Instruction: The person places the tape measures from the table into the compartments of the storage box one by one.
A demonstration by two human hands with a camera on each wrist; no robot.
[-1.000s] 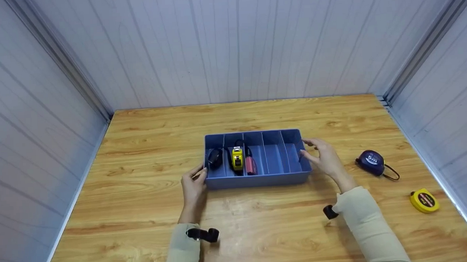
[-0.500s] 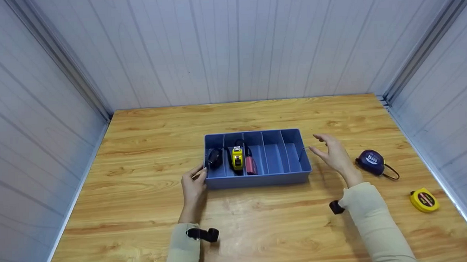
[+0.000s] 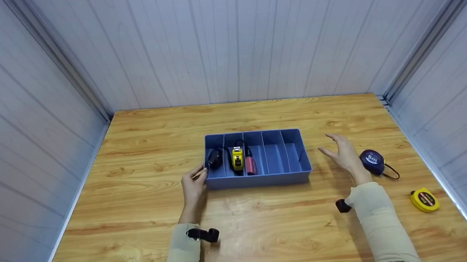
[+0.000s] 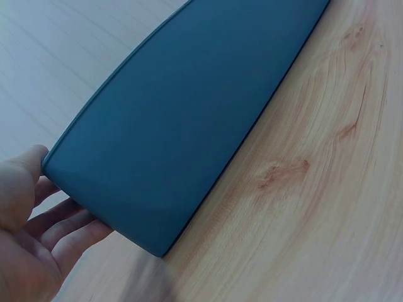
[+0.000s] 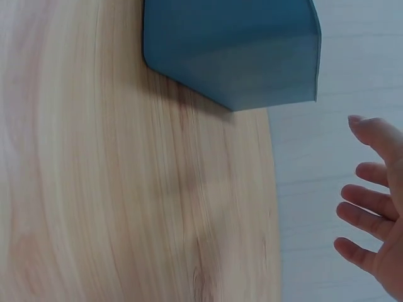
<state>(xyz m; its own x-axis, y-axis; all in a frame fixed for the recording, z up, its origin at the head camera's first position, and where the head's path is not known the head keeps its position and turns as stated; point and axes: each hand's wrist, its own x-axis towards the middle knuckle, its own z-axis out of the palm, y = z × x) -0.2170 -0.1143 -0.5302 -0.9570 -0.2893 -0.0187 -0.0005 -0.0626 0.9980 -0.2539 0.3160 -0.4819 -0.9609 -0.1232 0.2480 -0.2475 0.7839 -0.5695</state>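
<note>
A blue plastic box (image 3: 257,180) with a row of compartments sits mid-table. My left hand (image 3: 193,186) holds its near left corner; in the left wrist view the thumb is at the rim and the fingers lie against the end wall. Inside, from the left, are a black rounded object (image 3: 215,158), a yellow-and-black tape measure (image 3: 238,159) and a red object (image 3: 251,165) with a dark strap. To the right of the box my right hand (image 3: 345,155) hovers with spread fingers and holds nothing. Nearest to it is a dark blue tape measure (image 3: 372,162), partly covered by the wrist.
A small yellow tape measure (image 3: 424,200) lies near the right edge of the wooden table (image 3: 269,232). Pale panel walls (image 3: 237,48) close off the back and both sides.
My right hand has let go of the box's right end and moved right, toward the dark blue tape measure. The left hand and the box have stayed in place.
</note>
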